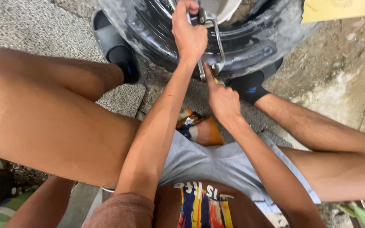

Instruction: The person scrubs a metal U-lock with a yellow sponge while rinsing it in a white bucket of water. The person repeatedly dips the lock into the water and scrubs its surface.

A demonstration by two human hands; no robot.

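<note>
A black rubber tyre (148, 29) lies on the ground between my feet at the top of the view. My left hand (189, 36) is closed around the top of a bent metal crank-shaped tool (218, 42) that rests on the tyre's sidewall. My right hand (221, 99) sits lower, its fingers pinched on the tool's lower end near the tyre edge, where a small yellowish bit shows. Both arms reach forward over my grey shorts. The tool's tip is hidden behind my fingers.
My feet in dark socks and slippers (121, 55) flank the tyre. The ground is rough concrete (30, 25) on the left and dirt (343, 80) on the right. A yellow card (334, 9) lies top right. A colourful cloth or packet (193, 124) sits under my right wrist.
</note>
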